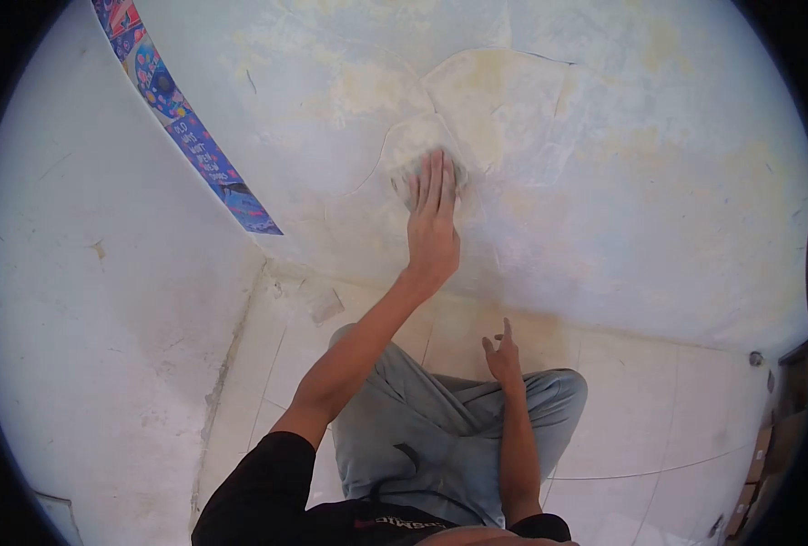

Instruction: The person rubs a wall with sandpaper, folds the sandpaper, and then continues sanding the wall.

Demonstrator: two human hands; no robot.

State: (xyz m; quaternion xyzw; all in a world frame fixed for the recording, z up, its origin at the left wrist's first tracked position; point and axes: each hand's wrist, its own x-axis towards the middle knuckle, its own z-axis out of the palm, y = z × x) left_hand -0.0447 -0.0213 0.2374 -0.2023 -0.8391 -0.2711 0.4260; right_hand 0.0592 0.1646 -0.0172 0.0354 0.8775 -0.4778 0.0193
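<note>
My left hand point(434, 214) reaches up and lies with its fingers stretched along a crumpled greyish pad point(406, 182), pressing it flat to the wall point(604, 209). The pad's material is too blurred to make out. Around it the wall shows cracks, raised edges of paint and yellowish patches. Low over my right knee, my right hand point(504, 355) holds nothing; its index finger points out, and the thumb stands apart. That hand is off the wall.
A corner joins this wall to a second white wall point(103, 255) on the left. A colourful printed strip point(185, 118) runs down near the corner. Below are pale floor tiles point(622, 391) with a small square piece point(324, 306). Boxes point(759, 455) stand at the right edge.
</note>
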